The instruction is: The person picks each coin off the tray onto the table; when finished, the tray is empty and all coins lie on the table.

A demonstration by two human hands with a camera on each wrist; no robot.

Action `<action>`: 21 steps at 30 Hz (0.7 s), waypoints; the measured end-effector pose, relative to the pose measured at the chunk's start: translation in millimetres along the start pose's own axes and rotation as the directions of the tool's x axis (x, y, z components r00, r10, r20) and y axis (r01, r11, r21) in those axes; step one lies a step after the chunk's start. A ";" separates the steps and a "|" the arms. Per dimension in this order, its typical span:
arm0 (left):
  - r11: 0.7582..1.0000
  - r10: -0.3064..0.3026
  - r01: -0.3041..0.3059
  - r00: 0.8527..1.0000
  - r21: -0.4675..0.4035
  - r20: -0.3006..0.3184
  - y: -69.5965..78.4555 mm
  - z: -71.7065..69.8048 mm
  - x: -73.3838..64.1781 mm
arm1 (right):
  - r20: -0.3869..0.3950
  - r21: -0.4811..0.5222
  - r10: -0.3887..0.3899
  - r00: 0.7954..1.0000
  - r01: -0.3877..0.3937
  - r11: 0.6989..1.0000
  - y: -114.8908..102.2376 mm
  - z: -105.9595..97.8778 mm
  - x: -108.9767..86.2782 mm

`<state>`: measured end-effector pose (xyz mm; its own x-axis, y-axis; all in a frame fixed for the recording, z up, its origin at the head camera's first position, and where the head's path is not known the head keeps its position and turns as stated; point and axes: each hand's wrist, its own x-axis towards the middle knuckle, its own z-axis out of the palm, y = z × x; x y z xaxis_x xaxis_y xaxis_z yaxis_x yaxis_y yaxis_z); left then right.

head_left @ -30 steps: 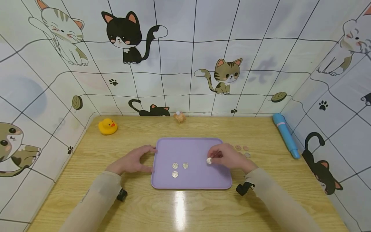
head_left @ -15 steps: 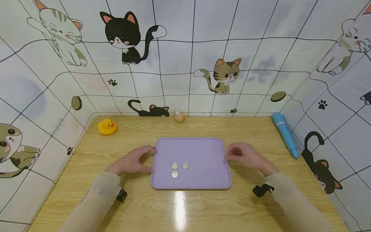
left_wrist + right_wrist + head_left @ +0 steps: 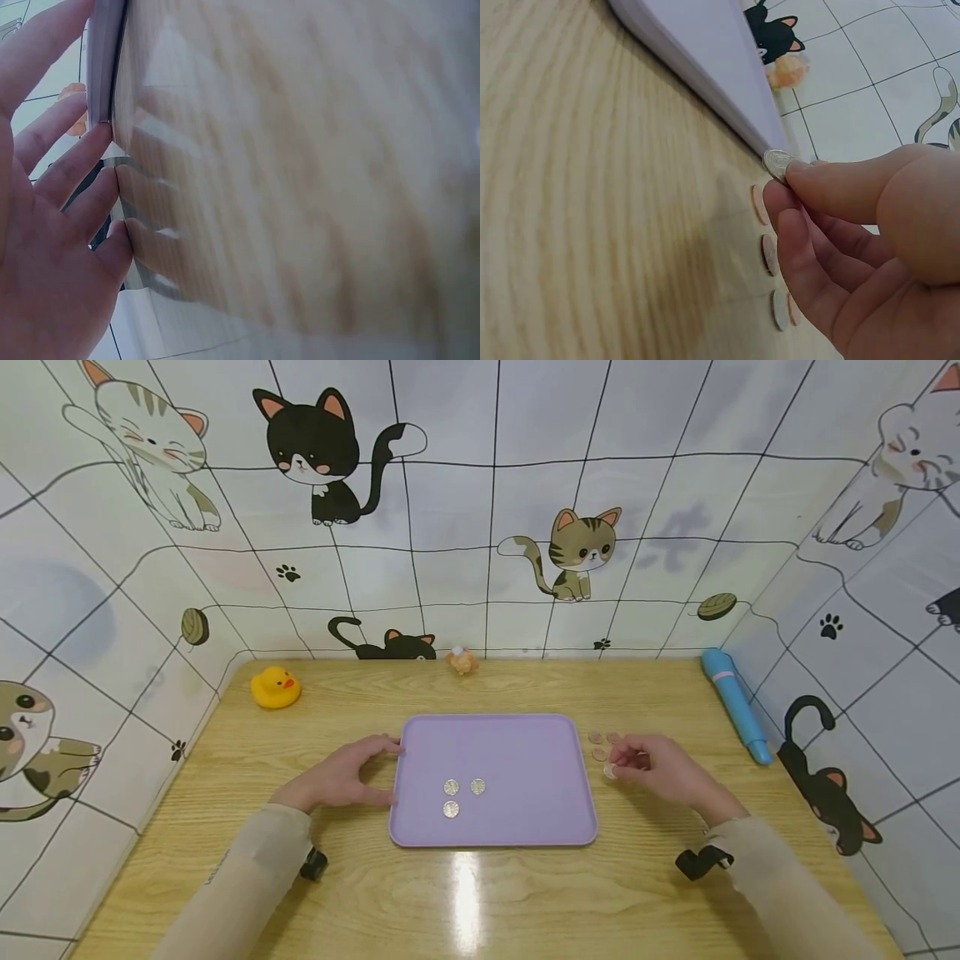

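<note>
My right hand [image 3: 663,772] is just off the right edge of the lilac tray [image 3: 525,827]. Between thumb and fingers it pinches a silver coin [image 3: 778,165], tilted on edge over the table in the right wrist view. Beside that hand several coins lie on the wood, among them a copper coin [image 3: 595,737] and a silver one [image 3: 779,309]. On the tray, left of its middle, three silver coins [image 3: 451,787] lie flat. My left hand [image 3: 341,777] stays at the tray's left edge, fingers extended and spread, fingertips at the rim and tabletop.
A yellow rubber duck [image 3: 275,687] sits at the back left of the wooden table [image 3: 360,893]. At the back middle stands a small orange figure [image 3: 462,661]. A blue capped tube [image 3: 737,706] lies at the right. Cat-patterned cloth walls [image 3: 450,510] enclose the sides and back.
My right hand has moved right, from over the tray to the table beside it, carrying the silver coin. The left hand and the three tray coins hold their places.
</note>
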<state>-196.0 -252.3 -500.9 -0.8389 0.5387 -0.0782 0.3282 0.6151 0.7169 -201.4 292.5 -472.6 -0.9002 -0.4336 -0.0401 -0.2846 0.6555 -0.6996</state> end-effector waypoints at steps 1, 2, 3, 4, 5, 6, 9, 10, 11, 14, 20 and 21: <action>1.000 0.004 -0.004 1.000 0.002 -0.001 -0.2 0.2 0.1 | -0.004 -0.006 -0.001 1.000 0.001 1.000 0.5 1.5 -0.9; 1.000 0.004 -0.004 1.000 0.004 -0.002 -0.2 0.3 0.1 | -0.013 -0.017 -0.001 1.000 0.000 1.000 0.9 3.2 -1.6; 1.000 0.002 -0.002 1.000 0.005 -0.002 -0.3 0.5 0.1 | -0.016 -0.025 -0.003 1.000 0.002 1.000 1.7 5.0 -1.8; 1.000 -0.001 0.001 1.000 0.006 -0.002 -0.2 0.5 -0.1 | -0.021 -0.035 -0.002 1.000 0.002 0.999 2.1 6.8 -2.1; 1.000 0.000 0.000 1.000 0.009 -0.002 -0.3 0.5 -0.2 | -0.026 -0.043 -0.001 1.000 0.000 0.999 2.3 8.4 -2.2; 1.000 -0.001 0.001 1.000 0.008 -0.002 -0.1 0.5 -0.2 | -0.031 -0.050 -0.004 1.000 0.003 0.999 2.1 9.8 -2.0; 1.000 -0.005 0.005 1.000 0.014 -0.001 0.7 0.2 -0.2 | -0.039 -0.069 -0.016 0.999 0.014 0.998 2.3 13.0 -0.6; 1.000 -0.007 0.007 1.000 0.014 0.000 1.2 0.0 -0.2 | -0.042 -0.078 -0.019 0.999 0.015 0.997 2.3 13.9 -0.1; 1.000 -0.007 0.007 1.000 0.017 0.001 1.7 -0.1 0.0 | -0.045 -0.083 -0.022 0.999 0.018 0.996 2.4 14.7 0.5; 1.000 -0.014 0.014 1.000 0.017 0.003 4.2 -1.0 0.3 | -0.055 -0.107 -0.040 0.998 0.034 0.994 2.6 17.4 2.4; 1.000 -0.014 0.014 1.000 0.012 0.005 6.9 -2.1 -0.8 | -0.082 -0.176 -0.061 0.995 0.046 0.983 3.3 23.5 3.3; 1.000 -0.013 0.013 1.000 0.013 0.005 6.6 -1.9 -0.9 | -0.083 -0.181 -0.060 0.995 0.044 0.982 3.5 24.6 3.3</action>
<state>-193.9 -249.8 -494.7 -0.8411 0.5332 -0.0907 0.3230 0.6297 0.7065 -197.3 278.1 -492.8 -0.9058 -0.4192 0.0611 -0.3788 0.7370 -0.5597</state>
